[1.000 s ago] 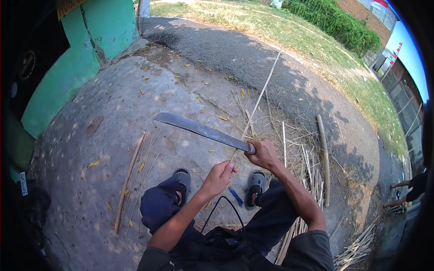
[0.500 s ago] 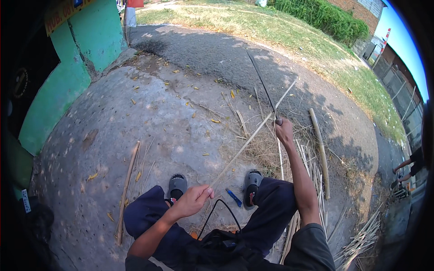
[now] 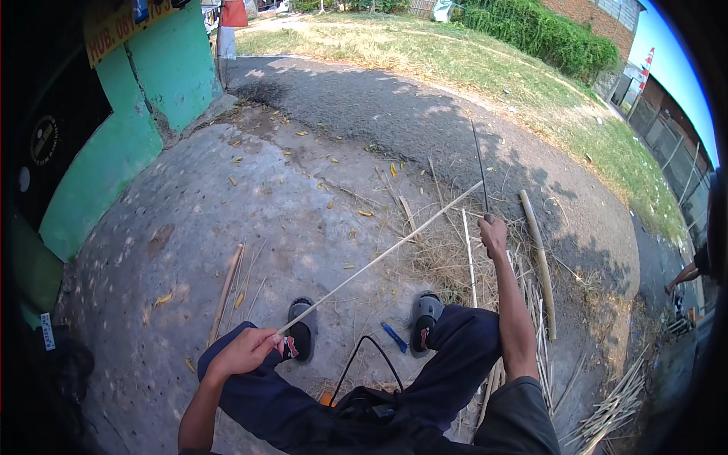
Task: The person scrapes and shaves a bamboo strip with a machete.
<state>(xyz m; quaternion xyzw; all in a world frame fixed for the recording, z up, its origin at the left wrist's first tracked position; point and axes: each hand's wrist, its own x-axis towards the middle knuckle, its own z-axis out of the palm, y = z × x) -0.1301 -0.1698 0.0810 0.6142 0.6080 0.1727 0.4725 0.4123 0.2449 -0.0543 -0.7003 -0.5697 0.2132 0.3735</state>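
My left hand is closed on the near end of a long, thin bamboo strip, above my left knee. The strip slants up to the right, its far tip close to the blade of a machete; whether they touch I cannot tell. My right hand grips the machete by its dark handle, with the narrow blade pointing away from me. A pale upright strip stands just left of my right hand, its lower end hidden by my leg.
A blue cutter-like tool lies between my sandalled feet. Right of my arm are a thick bamboo pole, shavings and a pile of split strips. More sticks lie left. Another person's arm shows far right.
My left hand has drawn the strip back to the left, so its far end no longer reaches past the machete. My right hand has shifted slightly right and nearer, still holding the machete.
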